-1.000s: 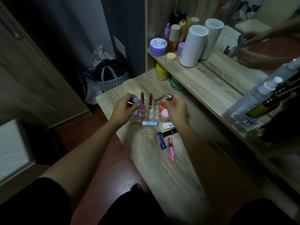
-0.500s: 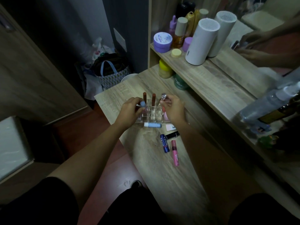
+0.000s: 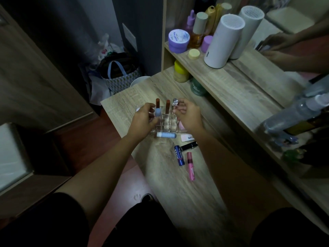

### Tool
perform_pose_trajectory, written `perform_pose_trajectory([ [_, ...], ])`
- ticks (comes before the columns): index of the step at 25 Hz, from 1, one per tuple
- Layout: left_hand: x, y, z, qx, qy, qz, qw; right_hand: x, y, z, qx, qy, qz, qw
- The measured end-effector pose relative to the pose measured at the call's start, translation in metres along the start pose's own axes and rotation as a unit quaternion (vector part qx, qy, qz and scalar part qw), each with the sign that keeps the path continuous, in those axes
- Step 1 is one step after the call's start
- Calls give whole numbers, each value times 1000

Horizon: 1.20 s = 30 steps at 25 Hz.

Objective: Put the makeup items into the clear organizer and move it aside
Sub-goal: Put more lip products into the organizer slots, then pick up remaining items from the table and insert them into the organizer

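Note:
The clear organizer (image 3: pixel 166 124) stands on the wooden table (image 3: pixel 178 184) with two brown lipstick tubes (image 3: pixel 167 106) upright in its back slots. My left hand (image 3: pixel 143 120) holds a blue-capped tube (image 3: pixel 158 112) upright over a left slot. My right hand (image 3: pixel 188 115) grips a silver-topped clear tube (image 3: pixel 175 102) at the organizer's right side. Loose in front lie a light blue tube (image 3: pixel 166 135), a dark blue Nivea stick (image 3: pixel 179 155), a black tube (image 3: pixel 189 145), a pink lip gloss (image 3: pixel 190 166) and a white label card (image 3: pixel 187 137).
A raised shelf (image 3: pixel 240 86) to the right carries a purple jar (image 3: pixel 178 41), bottles and a white cylinder (image 3: pixel 223 41). A yellow-lidded jar (image 3: pixel 180 72) and a green jar (image 3: pixel 197 87) sit under it. A mirror reflects hands. A patterned bag (image 3: pixel 121 75) stands on the floor at left.
My left hand has lowered the blue-capped tube toward a left slot. My right hand has turned the silver-topped tube upright at the organizer's right side.

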<state>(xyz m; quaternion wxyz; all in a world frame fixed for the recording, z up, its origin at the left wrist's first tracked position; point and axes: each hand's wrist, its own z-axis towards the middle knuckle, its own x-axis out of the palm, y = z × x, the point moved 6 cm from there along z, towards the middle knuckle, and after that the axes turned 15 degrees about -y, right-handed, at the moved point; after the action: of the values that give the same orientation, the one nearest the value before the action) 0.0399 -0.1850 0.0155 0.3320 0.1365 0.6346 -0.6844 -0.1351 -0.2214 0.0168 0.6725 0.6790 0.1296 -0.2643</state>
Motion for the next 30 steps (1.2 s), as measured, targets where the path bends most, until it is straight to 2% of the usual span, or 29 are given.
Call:
perform_pose_trajectory([
  [3, -6, -3, -6, -10, -27, -14, 999, -9, 1, 0, -8, -2, -2, 1000],
  [7, -15, -17, -29, 21, -90, -21, 995, -31, 4, -11, -39, -10, 1, 999],
  [11, 5, -27, -69, 59, -32, 0, 998, -55, -10, -40, -59, -34, -12, 998],
  [15, 21, -26, -98, 87, 17, 35, 995, -72, -35, -67, -76, -8, -67, 995],
  [19, 38, -28, -119, 81, 62, 47, 994, -79, -60, -82, -36, 19, -116, 992],
  [22, 47, -34, -138, 92, 77, 46, 992, -79, -70, -92, -32, 36, -154, 987],
  [26, 59, -45, -163, 135, 107, 52, 984, -79, -73, -92, -94, 42, -197, 975],
  [30, 61, -53, -151, 157, 69, 97, 980, -77, -72, -76, -141, 35, -237, 961],
])
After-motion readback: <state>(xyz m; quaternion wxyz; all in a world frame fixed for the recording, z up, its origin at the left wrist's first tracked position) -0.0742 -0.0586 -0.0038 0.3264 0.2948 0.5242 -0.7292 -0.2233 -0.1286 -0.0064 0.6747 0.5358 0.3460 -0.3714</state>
